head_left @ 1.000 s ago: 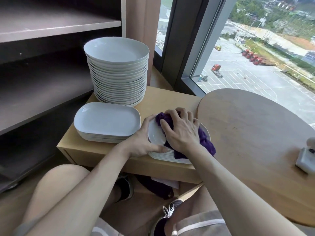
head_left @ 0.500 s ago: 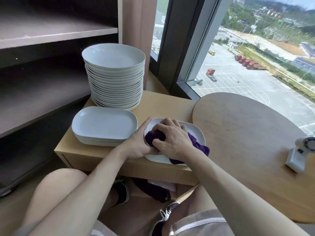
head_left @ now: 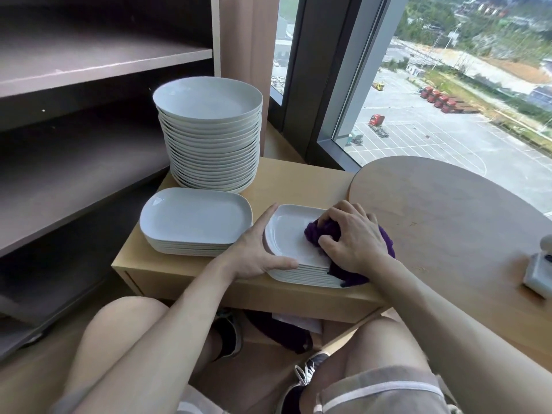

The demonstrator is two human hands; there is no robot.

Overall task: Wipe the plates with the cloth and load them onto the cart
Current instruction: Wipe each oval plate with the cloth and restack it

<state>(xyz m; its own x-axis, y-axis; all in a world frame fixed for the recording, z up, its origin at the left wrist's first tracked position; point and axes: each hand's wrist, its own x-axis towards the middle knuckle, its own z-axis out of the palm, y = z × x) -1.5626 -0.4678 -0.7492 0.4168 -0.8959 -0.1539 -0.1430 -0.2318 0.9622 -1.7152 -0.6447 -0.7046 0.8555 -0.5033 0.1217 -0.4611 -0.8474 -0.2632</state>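
A stack of white rectangular plates (head_left: 286, 237) sits at the front right of the low wooden unit (head_left: 298, 180). My right hand (head_left: 355, 237) grips a bunched purple cloth (head_left: 324, 231) and presses it on the top plate's right half. My left hand (head_left: 257, 252) lies against the stack's left edge, with straight fingers and the thumb along the front rim. A second stack of rectangular plates (head_left: 194, 219) lies to the left. Behind it stands a tall stack of round plates (head_left: 209, 130).
Dark shelves (head_left: 89, 70) fill the left side. A round wooden table (head_left: 448, 228) borders the unit on the right and carries a small white device (head_left: 537, 270). A large window is behind. My knees and shoes are below the unit.
My right hand has swept the cloth from the plate's left side to its right half, baring the left of the plate. My left hand stays at the stack's left edge.
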